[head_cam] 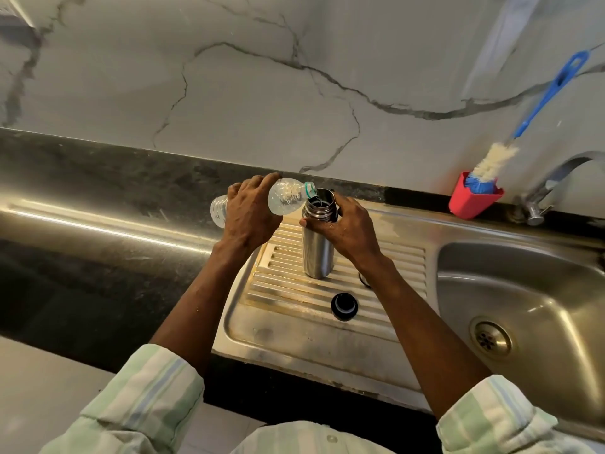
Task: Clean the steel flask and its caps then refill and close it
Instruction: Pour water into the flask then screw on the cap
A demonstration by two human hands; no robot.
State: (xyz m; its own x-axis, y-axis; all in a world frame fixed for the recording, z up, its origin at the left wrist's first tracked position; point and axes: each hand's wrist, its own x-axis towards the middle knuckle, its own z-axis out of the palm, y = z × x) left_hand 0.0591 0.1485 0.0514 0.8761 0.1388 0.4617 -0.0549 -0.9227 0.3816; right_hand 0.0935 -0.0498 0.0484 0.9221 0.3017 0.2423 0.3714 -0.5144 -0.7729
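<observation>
The steel flask [317, 253] stands upright and uncapped on the ribbed draining board [386, 273]. My right hand [343, 227] grips its upper part just below the neck. My left hand [250, 214] holds a clear plastic water bottle [286, 198] tipped sideways, its green-ringed mouth over the flask's opening, with water running in. A black cap [344, 307] lies on the draining board in front of the flask. A dark loop-like piece [362, 279] shows beside my right forearm; what it is I cannot tell.
The sink bowl [523, 290] with its drain [490, 338] lies to the right, with the tap [556, 181] behind it. A red holder [471, 201] with a blue-handled bottle brush [537, 106] stands against the marble wall. Dark counter [98, 224] stretches left.
</observation>
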